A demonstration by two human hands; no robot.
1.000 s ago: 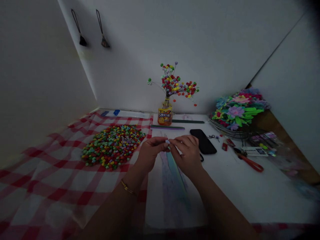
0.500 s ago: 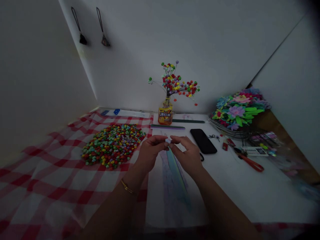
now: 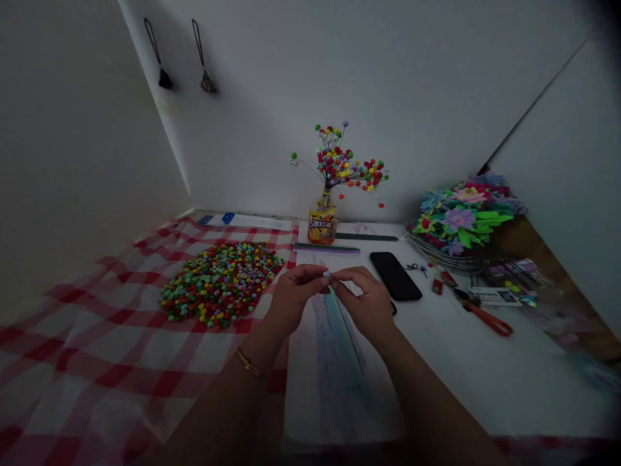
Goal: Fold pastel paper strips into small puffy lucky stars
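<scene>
A small pale-lilac folded paper piece (image 3: 327, 275) is pinched between the fingertips of both hands, mostly covered by them. My left hand (image 3: 297, 294) grips it from the left, thumb and forefinger closed. From the right, my right hand (image 3: 365, 299) pinches it with thumb and index finger. Under the hands lies a bundle of long paper strips (image 3: 342, 349) in blue, green and lilac. Left of them, a large heap of tiny folded paper stars (image 3: 220, 281) in many colours covers part of the checked cloth.
A bottle (image 3: 321, 226) holding sprays of coloured stars stands at the back. More strips (image 3: 327, 248) lie before it. To the right are a black phone (image 3: 395, 276), red-handled pliers (image 3: 485, 315) and a bunch of craft flowers (image 3: 460, 213). Red-and-white checked cloth (image 3: 121, 343) spreads left.
The fingertips have drawn closer around the paper piece, so less of it shows. The view has shifted slightly; the other things stay in place.
</scene>
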